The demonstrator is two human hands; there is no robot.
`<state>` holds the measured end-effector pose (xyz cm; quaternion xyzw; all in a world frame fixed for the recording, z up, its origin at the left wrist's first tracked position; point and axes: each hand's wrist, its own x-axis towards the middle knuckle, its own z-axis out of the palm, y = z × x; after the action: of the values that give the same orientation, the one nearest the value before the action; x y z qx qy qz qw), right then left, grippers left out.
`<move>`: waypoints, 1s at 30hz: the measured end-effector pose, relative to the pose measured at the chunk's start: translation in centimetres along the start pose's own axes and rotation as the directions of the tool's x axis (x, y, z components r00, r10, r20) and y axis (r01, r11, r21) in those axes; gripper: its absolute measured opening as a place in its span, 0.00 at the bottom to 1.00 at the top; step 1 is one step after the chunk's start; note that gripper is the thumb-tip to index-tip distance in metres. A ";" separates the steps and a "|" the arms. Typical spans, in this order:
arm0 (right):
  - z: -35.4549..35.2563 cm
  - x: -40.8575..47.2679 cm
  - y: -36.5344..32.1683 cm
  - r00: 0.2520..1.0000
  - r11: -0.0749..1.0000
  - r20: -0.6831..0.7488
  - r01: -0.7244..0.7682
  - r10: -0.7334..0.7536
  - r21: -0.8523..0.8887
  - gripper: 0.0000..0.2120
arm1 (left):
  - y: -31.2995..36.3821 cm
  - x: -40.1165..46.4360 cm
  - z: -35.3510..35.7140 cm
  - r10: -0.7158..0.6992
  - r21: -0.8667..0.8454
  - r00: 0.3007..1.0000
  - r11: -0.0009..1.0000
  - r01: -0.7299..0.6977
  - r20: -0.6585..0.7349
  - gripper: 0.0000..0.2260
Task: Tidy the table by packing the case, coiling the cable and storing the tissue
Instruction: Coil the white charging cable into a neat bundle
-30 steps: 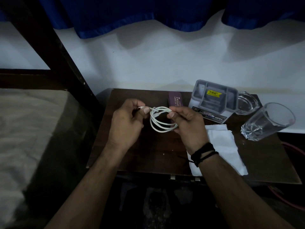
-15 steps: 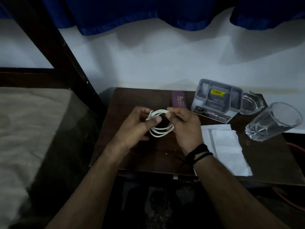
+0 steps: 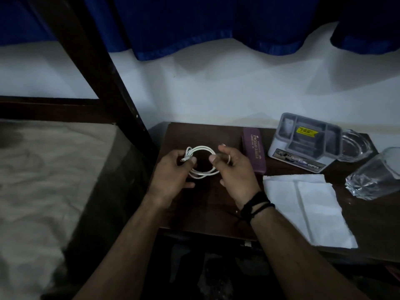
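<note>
A white cable (image 3: 202, 149) is wound into a round coil held just above the dark wooden table (image 3: 207, 211). My left hand (image 3: 173, 172) pinches the coil's left side, with the plug end under its thumb. My right hand (image 3: 234, 167) grips the right side, a loop showing between its fingers. A purple spectacle case (image 3: 253, 149) lies shut just right of my right hand. A white tissue (image 3: 307, 206), folded flat, lies at the front right of the table.
A grey compartment organiser (image 3: 307, 141) with a yellow label stands at the back right. A glass bowl (image 3: 355, 146) sits beside it, and a tilted drinking glass (image 3: 374, 176) is at the far right. A bed (image 3: 43, 191) and dark frame post (image 3: 101, 79) stand left.
The coil has been wound tighter and rounder and both hands have shifted left with it. The view has moved closer to the table.
</note>
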<state>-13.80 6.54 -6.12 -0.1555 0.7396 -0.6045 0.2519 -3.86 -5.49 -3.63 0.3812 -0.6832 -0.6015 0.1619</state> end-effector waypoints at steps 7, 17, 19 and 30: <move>1.9 1.2 -1.0 0.990 0.972 -0.015 -0.136 0.141 0.191 0.18 | -0.2 1.8 -0.9 0.035 0.013 0.999 0.999 -0.035 -0.014 0.06; 1.3 0.6 -2.7 0.991 0.976 -0.004 -0.131 0.134 0.173 0.08 | -0.6 1.3 -2.3 0.068 -0.035 0.986 0.997 -0.063 0.152 0.09; 0.7 0.6 -3.0 0.985 0.955 0.000 -0.165 0.170 0.246 0.08 | -0.2 1.1 -2.4 0.084 -0.083 0.978 0.994 -0.069 0.191 0.08; -2.9 0.4 -3.8 0.843 0.914 0.427 -0.397 0.326 0.084 0.11 | 0.8 0.9 -1.8 0.136 -0.045 0.972 0.991 -0.129 0.194 0.09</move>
<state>-16.03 7.91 -2.12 -0.1125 0.6333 -0.5609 0.5212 -3.48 -7.42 -2.65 0.2708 -0.7099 -0.6350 0.1395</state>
